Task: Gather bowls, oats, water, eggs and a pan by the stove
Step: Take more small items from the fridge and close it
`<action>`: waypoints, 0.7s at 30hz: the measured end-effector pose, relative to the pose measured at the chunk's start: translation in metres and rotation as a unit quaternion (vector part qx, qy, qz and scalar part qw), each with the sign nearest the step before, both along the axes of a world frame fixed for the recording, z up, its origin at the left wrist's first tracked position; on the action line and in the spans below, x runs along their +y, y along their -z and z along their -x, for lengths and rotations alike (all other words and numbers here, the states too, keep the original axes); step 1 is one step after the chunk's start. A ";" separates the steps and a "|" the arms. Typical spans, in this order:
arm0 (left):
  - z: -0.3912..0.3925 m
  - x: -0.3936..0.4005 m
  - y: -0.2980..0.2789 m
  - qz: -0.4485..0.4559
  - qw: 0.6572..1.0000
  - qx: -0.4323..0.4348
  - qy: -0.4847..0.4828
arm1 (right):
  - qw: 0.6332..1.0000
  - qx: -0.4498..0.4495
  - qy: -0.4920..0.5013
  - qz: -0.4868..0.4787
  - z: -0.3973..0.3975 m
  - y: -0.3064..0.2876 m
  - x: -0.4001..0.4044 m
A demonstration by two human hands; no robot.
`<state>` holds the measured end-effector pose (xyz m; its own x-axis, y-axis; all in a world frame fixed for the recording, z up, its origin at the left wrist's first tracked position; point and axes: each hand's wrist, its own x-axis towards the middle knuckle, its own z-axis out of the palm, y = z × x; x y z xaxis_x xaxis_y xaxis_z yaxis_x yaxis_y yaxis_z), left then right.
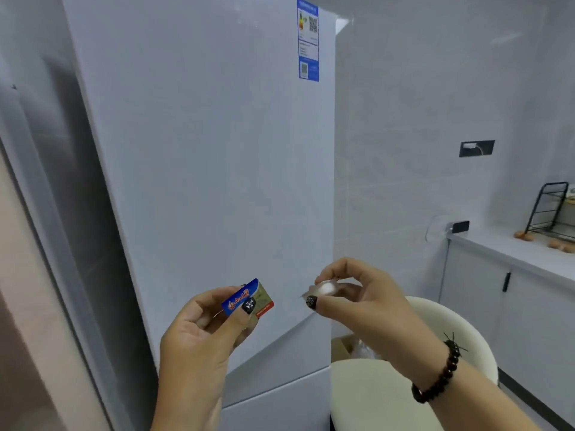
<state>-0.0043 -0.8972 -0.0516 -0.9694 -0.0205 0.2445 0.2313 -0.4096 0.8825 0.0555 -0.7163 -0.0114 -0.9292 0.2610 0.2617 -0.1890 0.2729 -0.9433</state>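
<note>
The left hand is raised in front of the white fridge door, its grip closed on a small butter packet with a blue, red and green printed label; the thumb, with a dark painted nail, presses across the face of the packet and the fingers curl behind it. Just to the right of the packet, still in front of the fridge door, the right hand pinches a small silvery foil-like piece between thumb and forefinger, so its grip is closed on that piece; what the piece is exactly I cannot tell. A dark beaded bracelet circles the right wrist.

High on the fridge door's right edge sits a blue and white energy label. Below the right forearm, to the right of the fridge, stands a cream-coloured chair. Farther right of the fridge, a white tabletop runs along the wall, carrying several brown eggs lying loose beside the foot of a black wire rack. A dark wall socket with a white plug is mounted on the tiled wall above the tabletop, well to the right of the fridge
</note>
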 end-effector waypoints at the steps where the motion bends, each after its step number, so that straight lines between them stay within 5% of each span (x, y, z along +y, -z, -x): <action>1: 0.001 0.008 0.002 -0.001 1.000 -0.005 0.003 | 1.000 0.000 0.000 0.000 0.000 0.001 0.006; 21: 0.061 0.122 0.026 0.013 0.979 -0.073 0.188 | 0.966 -0.062 0.231 0.095 -0.001 0.045 0.087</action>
<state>-0.0648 -0.7751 -0.0778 -0.9322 0.3484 0.0985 -0.0603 -0.4178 0.9065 0.0569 -0.6294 -0.0568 -0.7233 0.6878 0.0619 0.0300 0.1208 -0.9922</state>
